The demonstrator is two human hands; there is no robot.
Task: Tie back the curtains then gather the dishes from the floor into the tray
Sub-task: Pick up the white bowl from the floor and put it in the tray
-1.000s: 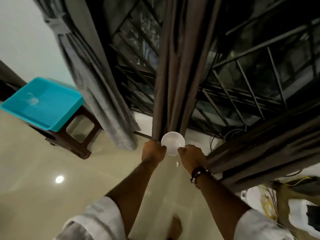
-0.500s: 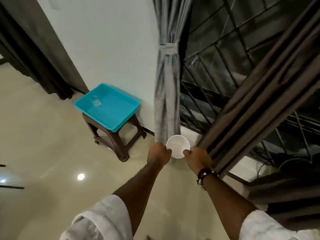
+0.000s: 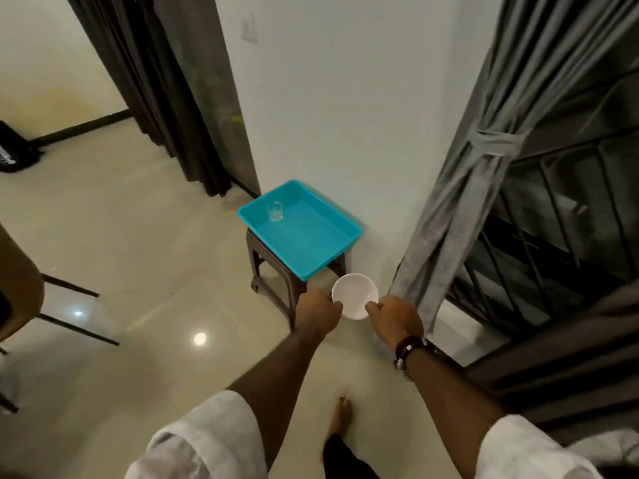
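A small white bowl (image 3: 354, 294) is held in the air between both hands. My left hand (image 3: 318, 312) grips its left rim and my right hand (image 3: 397, 316) grips its right rim. Just beyond the bowl, a turquoise tray (image 3: 313, 262) sits on a dark brown stool (image 3: 276, 274) against the white wall. A clear glass (image 3: 275, 211) stands upright in the tray's far left corner. To the right, the grey curtain (image 3: 460, 216) is tied back with a band (image 3: 492, 144).
Dark brown curtains (image 3: 166, 84) hang at the back left of the wall. A window grille (image 3: 560, 216) is behind the grey curtain. A chair (image 3: 20, 288) stands at the left edge. My bare foot (image 3: 340, 414) is on the shiny tiled floor.
The view has swung left from the window to the stool and tray. Both hands still hold the bowl, which is now close to the tray's near corner.
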